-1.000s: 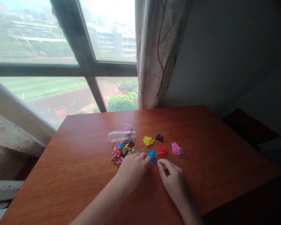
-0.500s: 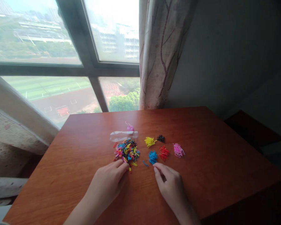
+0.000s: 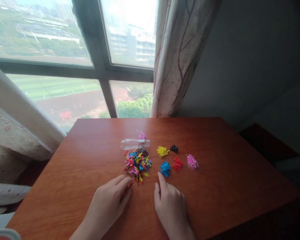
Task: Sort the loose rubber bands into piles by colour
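A mixed heap of small coloured rubber bands [image 3: 138, 162] lies at the middle of the table. At its near left edge is my left hand [image 3: 112, 196], its thumb and fingertips drawn together; whatever is between them is hidden. My right hand [image 3: 170, 203] rests just in front of the blue rubber bands [image 3: 165, 169]. Its index finger points at that pile's near edge, the thumb is apart from it, and nothing shows between them. Sorted piles lie farther right: yellow bands [image 3: 162, 151], black bands [image 3: 174, 148], red bands [image 3: 177, 164] and pink bands [image 3: 192, 161].
Behind the heap a clear plastic bottle-shaped container [image 3: 132, 144] lies on its side, with a pink piece with a loop [image 3: 142, 136] beside it. The brown wooden table [image 3: 227, 180] meets a window and curtain [image 3: 175, 66] at the back. A white rim [image 3: 7, 233] shows at lower left.
My right hand has moved left and back from the blue pile, its finger and thumb now parted. The single blue band left of that pile no longer shows. My left hand has shifted slightly left.
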Demonstrator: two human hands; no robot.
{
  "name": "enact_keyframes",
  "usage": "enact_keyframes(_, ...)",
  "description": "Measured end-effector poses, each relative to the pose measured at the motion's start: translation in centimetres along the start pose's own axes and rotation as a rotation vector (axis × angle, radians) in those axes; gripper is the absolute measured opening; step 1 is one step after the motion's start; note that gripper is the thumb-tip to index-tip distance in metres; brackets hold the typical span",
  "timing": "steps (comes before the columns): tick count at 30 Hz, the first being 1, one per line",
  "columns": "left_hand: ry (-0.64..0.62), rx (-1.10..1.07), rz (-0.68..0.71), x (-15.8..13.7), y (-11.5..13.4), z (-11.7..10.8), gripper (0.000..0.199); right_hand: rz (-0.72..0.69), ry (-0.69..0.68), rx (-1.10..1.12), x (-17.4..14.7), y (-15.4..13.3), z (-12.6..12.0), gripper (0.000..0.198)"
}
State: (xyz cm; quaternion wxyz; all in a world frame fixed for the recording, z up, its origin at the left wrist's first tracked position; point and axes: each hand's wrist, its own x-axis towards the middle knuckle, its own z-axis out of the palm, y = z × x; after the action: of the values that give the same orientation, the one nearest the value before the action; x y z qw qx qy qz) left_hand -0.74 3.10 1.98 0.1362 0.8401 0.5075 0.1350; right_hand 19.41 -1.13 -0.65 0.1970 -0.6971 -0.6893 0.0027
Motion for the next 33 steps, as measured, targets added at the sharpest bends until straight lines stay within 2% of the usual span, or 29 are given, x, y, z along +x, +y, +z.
enact_keyframes(5,-0.025,-0.036,-0.010,-0.1,0.1,0.3,0.020,-0.013,0.001,0.000,-0.2,-0.1,0.1,0.032)
enact_keyframes(14,-0.068,-0.076,-0.045,0.0,0.3,0.5,0.022,-0.131,-0.050,0.135,0.5,-0.2,0.3,0.029)
enact_keyframes(24,-0.042,-0.101,-0.032,0.3,0.5,0.7,0.019,-0.090,-0.135,0.259,1.9,-1.5,0.5,0.004)
enact_keyframes(33,-0.058,-0.094,-0.048,0.2,0.5,0.8,0.019,-0.097,-0.085,0.304,1.7,-1.3,0.6,0.014)
